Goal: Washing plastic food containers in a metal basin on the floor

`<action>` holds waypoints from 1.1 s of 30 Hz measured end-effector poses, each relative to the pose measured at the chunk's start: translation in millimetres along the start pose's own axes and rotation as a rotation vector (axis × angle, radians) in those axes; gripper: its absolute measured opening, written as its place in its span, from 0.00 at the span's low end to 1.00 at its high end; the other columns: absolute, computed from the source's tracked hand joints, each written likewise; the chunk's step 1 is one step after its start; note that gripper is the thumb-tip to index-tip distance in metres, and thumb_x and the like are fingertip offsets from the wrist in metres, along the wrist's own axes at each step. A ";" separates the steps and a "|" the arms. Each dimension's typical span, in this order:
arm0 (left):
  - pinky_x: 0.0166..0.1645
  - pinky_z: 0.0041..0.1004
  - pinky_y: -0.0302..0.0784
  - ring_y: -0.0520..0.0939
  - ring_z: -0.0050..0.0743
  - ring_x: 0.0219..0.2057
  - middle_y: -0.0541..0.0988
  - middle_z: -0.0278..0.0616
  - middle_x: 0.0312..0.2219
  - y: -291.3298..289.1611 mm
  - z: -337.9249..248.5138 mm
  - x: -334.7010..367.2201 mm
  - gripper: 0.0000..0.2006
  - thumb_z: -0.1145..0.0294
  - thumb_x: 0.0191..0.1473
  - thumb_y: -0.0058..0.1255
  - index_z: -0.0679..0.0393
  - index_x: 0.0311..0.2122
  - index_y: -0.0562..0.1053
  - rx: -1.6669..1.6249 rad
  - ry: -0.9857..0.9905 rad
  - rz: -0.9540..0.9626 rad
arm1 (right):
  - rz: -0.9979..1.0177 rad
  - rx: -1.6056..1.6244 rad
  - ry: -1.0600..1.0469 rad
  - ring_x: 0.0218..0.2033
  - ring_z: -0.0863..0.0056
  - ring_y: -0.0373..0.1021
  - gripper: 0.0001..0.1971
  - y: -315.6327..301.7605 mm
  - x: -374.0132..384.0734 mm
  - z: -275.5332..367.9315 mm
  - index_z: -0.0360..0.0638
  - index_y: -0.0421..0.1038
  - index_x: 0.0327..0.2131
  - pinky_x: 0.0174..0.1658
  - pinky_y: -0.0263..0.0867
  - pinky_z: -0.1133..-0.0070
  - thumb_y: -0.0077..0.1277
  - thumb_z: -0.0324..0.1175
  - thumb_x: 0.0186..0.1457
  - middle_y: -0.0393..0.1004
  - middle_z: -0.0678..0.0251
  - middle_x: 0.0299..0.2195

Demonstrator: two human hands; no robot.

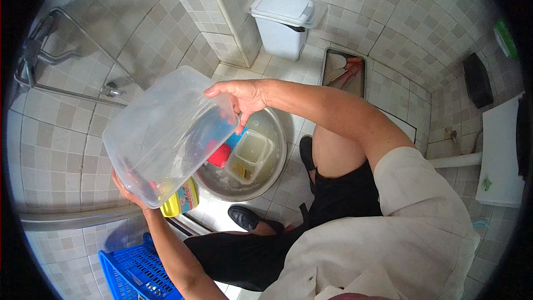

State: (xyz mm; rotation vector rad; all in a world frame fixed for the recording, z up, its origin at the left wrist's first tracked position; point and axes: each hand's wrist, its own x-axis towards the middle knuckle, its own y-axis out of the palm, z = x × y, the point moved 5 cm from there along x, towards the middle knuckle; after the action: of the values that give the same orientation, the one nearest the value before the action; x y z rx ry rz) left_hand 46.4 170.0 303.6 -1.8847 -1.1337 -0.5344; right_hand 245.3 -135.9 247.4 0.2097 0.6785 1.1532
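Observation:
Both my hands hold a large clear plastic box (161,128), tilted above the basin. My left hand (127,189) grips its lower left edge, partly hidden behind the wall of the box. My right hand (242,98) is closed around the upper right rim, thumb over the edge. Below stands a round metal basin (282,158) with cloudy water in it. A smaller clear container (256,150) lies in the basin, along with a red piece (221,156) and a blue piece (237,135), whose kinds I cannot make out. Something yellow (239,168) shows at the container's near end.
A yellow tub (180,200) with a label stands beside the basin, a blue plastic basket (139,272) at the lower left. Toward the back are a white lidded bin (283,30) and a metal tray (363,78) of red-handled tools. A shower fixture (33,61) juts from the left wall.

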 end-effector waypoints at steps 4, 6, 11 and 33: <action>0.52 0.38 0.71 0.74 0.51 0.49 0.67 0.52 0.52 12.6 -0.6 -1.7 0.21 0.72 0.48 0.55 0.66 0.49 0.71 0.162 0.218 0.249 | -0.100 -0.051 -0.046 0.59 0.47 0.53 0.45 -15.1 -11.0 16.5 0.50 0.53 0.61 0.49 0.60 0.45 0.54 0.60 0.42 0.50 0.41 0.59; 0.53 0.39 0.70 0.73 0.53 0.50 0.67 0.54 0.52 27.2 -15.3 -6.4 0.22 0.71 0.47 0.56 0.67 0.49 0.70 0.273 0.155 0.358 | -0.162 -0.176 -0.081 0.58 0.48 0.56 0.44 -33.1 -26.0 27.5 0.55 0.52 0.61 0.49 0.61 0.47 0.55 0.59 0.42 0.54 0.44 0.58; 0.53 0.40 0.69 0.74 0.56 0.48 0.75 0.58 0.44 31.3 26.5 -27.7 0.22 0.67 0.46 0.57 0.69 0.46 0.72 0.343 0.047 0.770 | -0.595 -0.569 -0.258 0.55 0.48 0.58 0.50 -69.0 -55.0 50.3 0.29 0.49 0.58 0.51 0.64 0.55 0.59 0.55 0.40 0.58 0.43 0.54; 0.50 0.36 0.72 0.80 0.52 0.44 0.78 0.61 0.41 48.1 42.7 -42.8 0.23 0.60 0.51 0.51 0.69 0.47 0.73 0.216 -0.239 1.018 | -1.055 -0.970 -0.313 0.57 0.50 0.58 0.57 -118.3 -96.1 63.3 0.20 0.44 0.58 0.55 0.60 0.62 0.63 0.53 0.36 0.56 0.36 0.55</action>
State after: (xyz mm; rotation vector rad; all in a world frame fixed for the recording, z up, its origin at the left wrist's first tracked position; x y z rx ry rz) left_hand 64.0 173.2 228.4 -2.0585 -0.2303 0.3755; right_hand 351.5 -258.7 276.5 -0.7139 -0.1384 0.3000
